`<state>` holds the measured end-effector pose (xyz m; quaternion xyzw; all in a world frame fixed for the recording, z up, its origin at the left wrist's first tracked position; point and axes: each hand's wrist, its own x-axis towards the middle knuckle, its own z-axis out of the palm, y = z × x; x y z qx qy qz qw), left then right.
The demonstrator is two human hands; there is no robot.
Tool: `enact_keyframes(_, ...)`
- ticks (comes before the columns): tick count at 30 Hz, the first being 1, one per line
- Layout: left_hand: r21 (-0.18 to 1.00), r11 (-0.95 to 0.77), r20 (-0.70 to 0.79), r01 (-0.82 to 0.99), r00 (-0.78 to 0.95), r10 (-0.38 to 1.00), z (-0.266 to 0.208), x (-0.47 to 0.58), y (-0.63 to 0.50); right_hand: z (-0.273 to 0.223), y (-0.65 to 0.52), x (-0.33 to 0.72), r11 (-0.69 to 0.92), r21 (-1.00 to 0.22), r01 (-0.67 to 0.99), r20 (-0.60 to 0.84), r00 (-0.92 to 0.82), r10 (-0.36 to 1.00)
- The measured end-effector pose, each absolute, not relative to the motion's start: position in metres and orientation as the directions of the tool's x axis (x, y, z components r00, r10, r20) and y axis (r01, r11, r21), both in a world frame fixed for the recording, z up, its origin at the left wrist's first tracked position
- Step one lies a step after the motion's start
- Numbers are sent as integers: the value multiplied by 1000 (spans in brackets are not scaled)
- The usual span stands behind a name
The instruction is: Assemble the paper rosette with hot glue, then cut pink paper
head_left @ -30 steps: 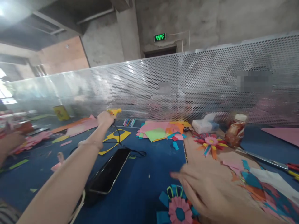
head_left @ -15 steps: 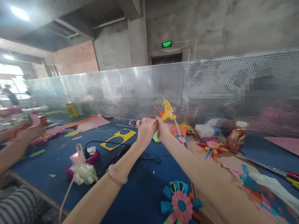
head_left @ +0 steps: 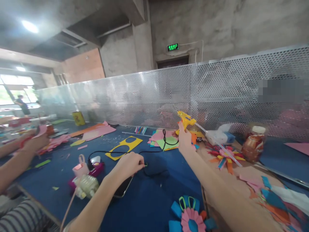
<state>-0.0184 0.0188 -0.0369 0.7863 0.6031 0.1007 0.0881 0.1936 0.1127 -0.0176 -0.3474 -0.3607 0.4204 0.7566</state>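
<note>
My right hand (head_left: 185,140) is closed around the handle of a yellow hot glue gun (head_left: 185,120). The gun is raised above the far part of the table, nozzle up and to the left, a long clear glue stick (head_left: 220,145) poking out of its back. Over the blue tabletop, my left hand (head_left: 130,165) pinches a small green strip (head_left: 145,165) at its fingertips. Below that hand lies a phone (head_left: 124,188), partly covered by it. Nearest me on the table is a paper flower (head_left: 192,220) with a pink ruffled ring, blue petals and green loops.
A black cord (head_left: 151,151) crosses the table from a purple power strip (head_left: 98,168). Yellow cut-out paper (head_left: 135,143), coloured sheets (head_left: 160,138), another paper flower (head_left: 224,154) and a jar (head_left: 254,145) stand around. A co-worker's hand (head_left: 40,141) works at left.
My hands have come apart. The right has carried the glue gun to the right and slightly lower; the left has dropped down and left, a green strip now showing at its fingertips.
</note>
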Motion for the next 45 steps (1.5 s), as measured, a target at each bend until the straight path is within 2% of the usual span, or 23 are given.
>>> enact_keyframes(3,283,-273,137,919,243,960,-30,-9,14,-10,113,207,462,-838,-291,288,483,827)
enact_keyframes(6,170,-255,191,952,222,956,-25,-2,11,-4,114,221,516,-838,-177,354,543,762)
enact_keyframes(10,259,-226,236,939,166,958,-26,-12,7,7,115,235,558,-829,-33,434,592,680)
enact_keyframes(12,200,-213,311,956,144,940,-30,-21,5,13,114,239,576,-817,18,468,604,645)
enact_keyframes(15,34,-218,263,975,202,943,-38,-26,6,20,112,241,565,-825,-23,430,623,653)
enact_keyframes(17,-9,-235,194,972,233,953,-44,-20,12,23,110,240,544,-835,-82,382,625,681)
enact_keyframes(22,-52,-172,111,984,177,978,-54,2,30,26,105,238,503,-857,-111,350,590,728)
enact_keyframes(30,-72,-205,104,976,212,972,-49,8,12,25,107,241,490,-861,-136,391,440,808)
enact_keyframes(32,37,-236,69,971,233,970,-37,1,0,25,107,242,493,-855,-160,410,374,832)
enact_keyframes(34,310,-330,18,892,342,940,-19,-5,-10,26,104,241,481,-859,-179,420,293,859)
enact_keyframes(35,455,-361,37,814,388,921,-9,-8,-13,27,103,240,467,-865,-182,419,249,873)
enact_keyframes(37,664,-430,216,612,394,894,10,-9,-12,28,100,237,436,-884,-167,410,169,896)
enact_keyframes(40,807,-491,432,328,238,870,27,-2,5,29,95,235,383,-918,-106,377,73,923)
enact_keyframes(42,871,-460,449,175,100,888,29,6,23,31,91,238,348,-934,-75,350,-16,937)
enact_keyframes(45,907,-421,421,-15,-2,907,25,18,47,32,85,248,308,-950,-50,311,-202,928)
